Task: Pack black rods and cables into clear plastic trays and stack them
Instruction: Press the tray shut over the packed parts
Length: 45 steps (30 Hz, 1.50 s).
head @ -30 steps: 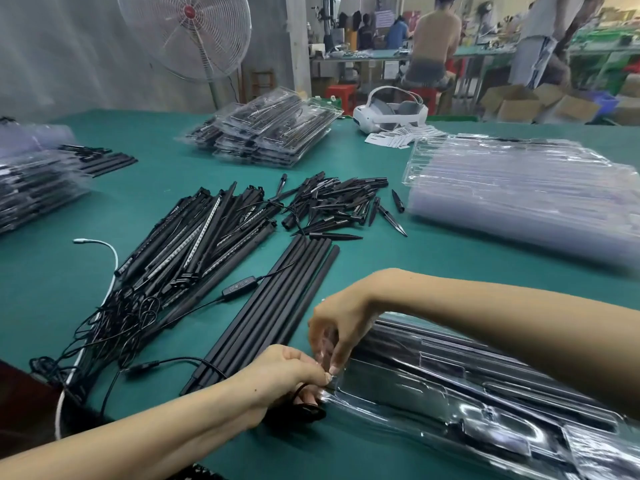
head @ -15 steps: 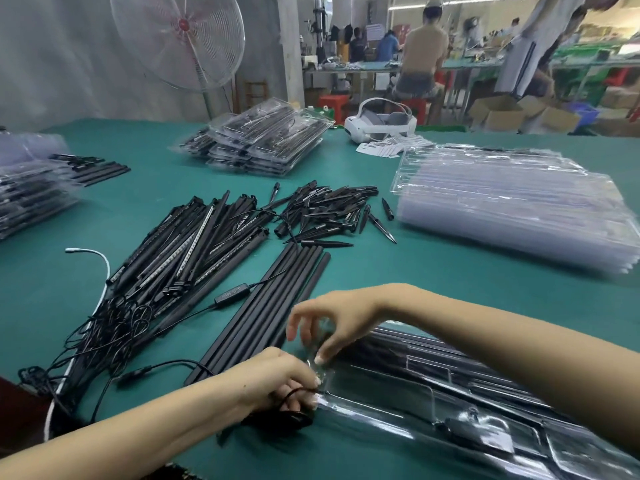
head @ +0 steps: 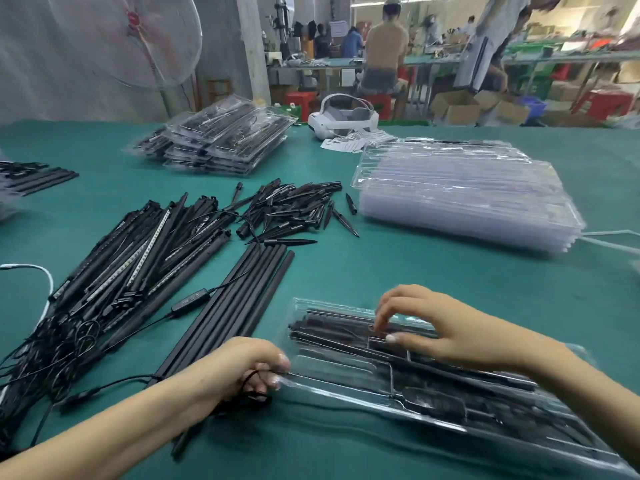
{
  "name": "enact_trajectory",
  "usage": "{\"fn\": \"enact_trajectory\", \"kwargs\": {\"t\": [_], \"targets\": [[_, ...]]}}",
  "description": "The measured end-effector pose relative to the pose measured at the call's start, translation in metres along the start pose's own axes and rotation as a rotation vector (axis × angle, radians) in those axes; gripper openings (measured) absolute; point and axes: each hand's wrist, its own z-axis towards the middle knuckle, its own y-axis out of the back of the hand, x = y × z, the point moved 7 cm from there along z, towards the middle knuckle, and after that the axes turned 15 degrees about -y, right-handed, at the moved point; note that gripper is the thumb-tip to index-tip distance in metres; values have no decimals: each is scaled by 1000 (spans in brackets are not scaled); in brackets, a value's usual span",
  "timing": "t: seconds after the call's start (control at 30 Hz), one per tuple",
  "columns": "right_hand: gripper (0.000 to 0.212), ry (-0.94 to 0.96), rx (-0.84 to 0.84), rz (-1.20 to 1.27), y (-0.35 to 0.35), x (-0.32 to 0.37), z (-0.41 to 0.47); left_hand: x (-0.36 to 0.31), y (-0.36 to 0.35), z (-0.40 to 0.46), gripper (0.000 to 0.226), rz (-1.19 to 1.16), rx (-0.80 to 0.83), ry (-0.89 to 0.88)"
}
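Lying glossy and rod-filled, clear tray [head: 346,372] under spread right fingers [head: 384,315]; left fingers [head: 273,375] pinch its corner

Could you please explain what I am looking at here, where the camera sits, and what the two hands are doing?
There is no machine: a person works with bare hands, filmed by a camera worn on their head, looking forward and down. On the green table in front of them lies a clear plastic tray holding black parts. The left hand grips the tray's near corner, with a loop of black cable in its fingers. The right hand rests on top of the tray, fingers curled down onto it. Beyond lie loose black rods, a pile of short spikes, empty trays and packed trays.
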Motion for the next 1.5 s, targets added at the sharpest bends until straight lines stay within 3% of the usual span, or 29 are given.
{"fn": "enact_trajectory", "kwargs": {"t": [0.1, 0.2, 0.3, 0.37, 0.4, 0.47, 0.5, 0.57, 0.67, 0.73, 0.83, 0.9, 1.03, 1.1, 1.2, 1.5], "targets": [[36, -66, -127, -122, 0, -25, -43, -4, 0, 3, 26, -22, -68, -11], [48, -34, -259, -239, -5, -29, -83, -14, -2, 2, 19, 102, -64, -72], [60, -22, -306, -443, -23, -29, -101, -30, 2, -3, 11, 578, -142, -288], [65, -20, -367, -538, -33, -31, -104, -48, -6, -19, 31, 831, -274, -458], [63, -21, -408, -540, -35, -31, -104, -57, -15, -29, 40, 824, -315, -574], [50, -19, -493, -536, -35, -28, -102, -63, -38, -48, 41, 553, -271, -679], [41, -3, -531, -550, -35, -25, -100, -55, -52, -57, 41, 290, -194, -613], [23, 43, -599, -572, -34, -17, -98, -26, -96, -64, 50, -209, 25, -318], [17, 52, -714, -539, -26, -6, -97, -8, -153, -65, 68, -455, 195, -82], [16, 40, -744, -533, -26, 2, -96, -6, -166, -48, 64, -590, 97, -5], [24, -29, -617, -449, -35, 8, -90, -14, -162, -23, 48, -623, -193, -76], [35, -91, -536, -333, -27, 5, -85, -15, -156, -14, 43, -598, -291, -122], [66, -324, -515, 18, 17, -35, -58, -28, -148, -2, 18, -547, -257, -272], [90, -497, -365, 132, 23, -60, -36, -34, -146, 1, 8, -484, -246, -332], [112, -554, -150, 246, 12, -71, -11, -35, -145, 7, 12, -408, -270, -376], [122, -564, -81, 218, -1, -65, 2, -33, -138, 16, 36, -281, -317, -420]]}}
